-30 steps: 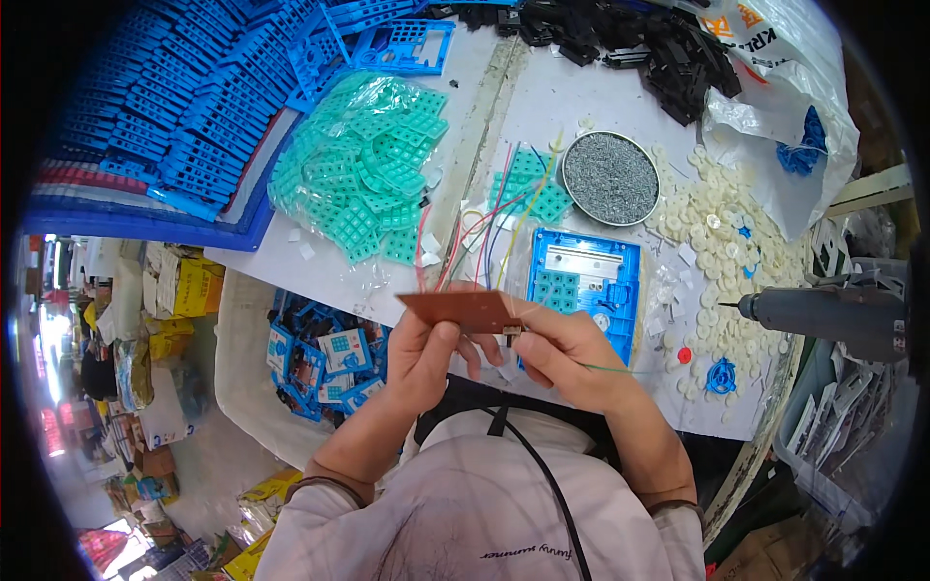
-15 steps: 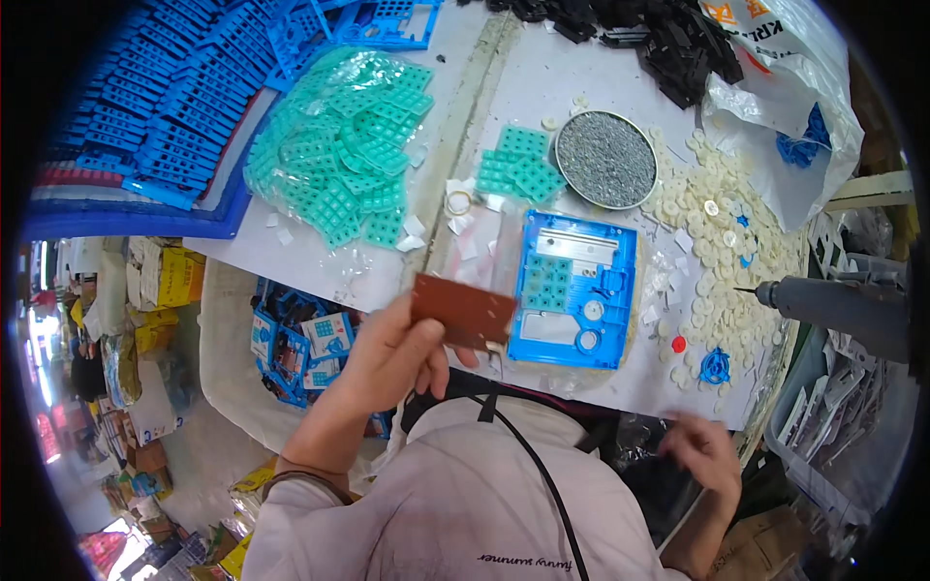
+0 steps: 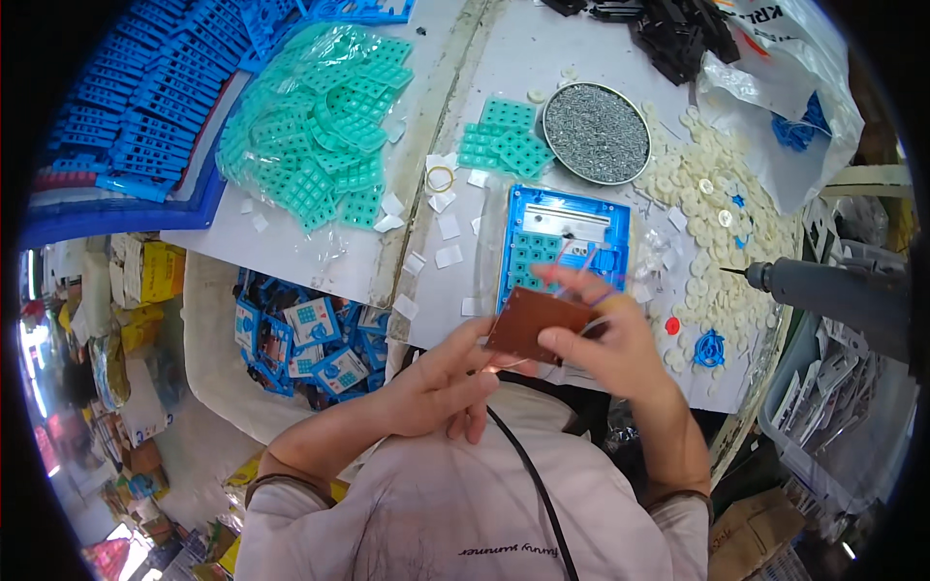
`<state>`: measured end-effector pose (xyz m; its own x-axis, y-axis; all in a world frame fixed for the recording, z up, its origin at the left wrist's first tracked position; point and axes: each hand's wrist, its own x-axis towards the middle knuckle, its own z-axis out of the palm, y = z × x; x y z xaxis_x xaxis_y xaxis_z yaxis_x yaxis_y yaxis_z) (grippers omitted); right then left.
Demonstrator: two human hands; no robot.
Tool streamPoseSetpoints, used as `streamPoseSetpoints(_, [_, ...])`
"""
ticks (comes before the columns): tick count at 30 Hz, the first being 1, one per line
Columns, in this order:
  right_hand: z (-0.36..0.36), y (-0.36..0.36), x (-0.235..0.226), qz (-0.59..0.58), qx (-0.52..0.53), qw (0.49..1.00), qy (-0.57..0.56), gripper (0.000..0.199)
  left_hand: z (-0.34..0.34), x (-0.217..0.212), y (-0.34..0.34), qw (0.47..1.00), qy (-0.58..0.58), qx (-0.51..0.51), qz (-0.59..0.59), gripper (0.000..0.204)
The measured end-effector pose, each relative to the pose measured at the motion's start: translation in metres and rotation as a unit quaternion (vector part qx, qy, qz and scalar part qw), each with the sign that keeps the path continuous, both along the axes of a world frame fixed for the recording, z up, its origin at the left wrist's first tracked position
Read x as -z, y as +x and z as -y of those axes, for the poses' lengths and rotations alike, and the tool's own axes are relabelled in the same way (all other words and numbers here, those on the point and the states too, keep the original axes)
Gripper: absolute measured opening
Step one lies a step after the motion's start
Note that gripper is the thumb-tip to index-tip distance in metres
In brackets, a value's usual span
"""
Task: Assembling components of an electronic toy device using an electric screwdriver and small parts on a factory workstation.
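Observation:
A thin brown circuit board [image 3: 536, 327] is held tilted over the near edge of the table, in front of a blue plastic casing [image 3: 565, 206]. My right hand [image 3: 620, 349] grips its right side, thumb on top; thin wires, blurred, run by those fingers. At the board's left edge my left hand [image 3: 436, 382] is curled, with a thin wire by its fingertips; what it pinches is mostly hidden. The casing lies open side up and carries a green keypad sheet [image 3: 533, 250], a silvery strip and small round parts. Hands and board cover its near part.
A round dish of small screws [image 3: 597, 133] stands behind the casing. Green keypads [image 3: 329, 136] pile up at the left, white discs [image 3: 712, 252] at the right. A grey power screwdriver [image 3: 814, 290] juts in from the right. Below left sits a bin of finished-looking blue units [image 3: 315, 334].
My right hand has come up from the lower right and taken hold of the board. The board has moved right, and my left hand has shifted to its left edge. The view has shifted slightly.

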<state>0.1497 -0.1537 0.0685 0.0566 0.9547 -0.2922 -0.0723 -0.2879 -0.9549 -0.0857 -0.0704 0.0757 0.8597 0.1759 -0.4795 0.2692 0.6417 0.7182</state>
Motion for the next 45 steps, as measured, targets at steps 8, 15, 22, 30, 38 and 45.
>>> streamPoseSetpoints(8, [-0.043, 0.028, 0.016, 0.082, -0.031, 0.996, 0.017, 0.058, -0.005, 0.007, 0.0, 1.0, 0.008, -0.017, -0.007, 0.085])
streamPoseSetpoints(15, [-0.058, 0.03, 0.014, 0.224, -0.08, 0.971, 0.007, 0.043, -0.013, 0.001, -0.007, 0.994, 0.088, 0.051, -0.028, 0.073])
streamPoseSetpoints(22, [-0.056, 0.017, 0.003, 0.459, -0.089, 0.883, -0.051, 0.063, -0.023, 0.004, 0.004, 0.744, 0.666, 0.023, -0.05, 0.057])
streamPoseSetpoints(30, [-0.055, 0.012, -0.005, 0.605, 0.017, 0.788, 0.112, 0.092, -0.038, 0.024, 0.038, 0.545, 0.82, 0.174, 0.025, 0.059])
streamPoseSetpoints(38, [-0.018, -0.005, 0.017, 0.634, -0.159, 0.731, 0.194, 0.055, -0.051, 0.023, 0.044, 0.56, 0.802, 0.197, 0.057, 0.059])
streamPoseSetpoints(45, [-0.024, -0.011, 0.0, 0.645, -0.203, 0.722, 0.149, 0.051, -0.067, 0.019, 0.05, 0.628, 0.746, 0.198, 0.095, 0.05])
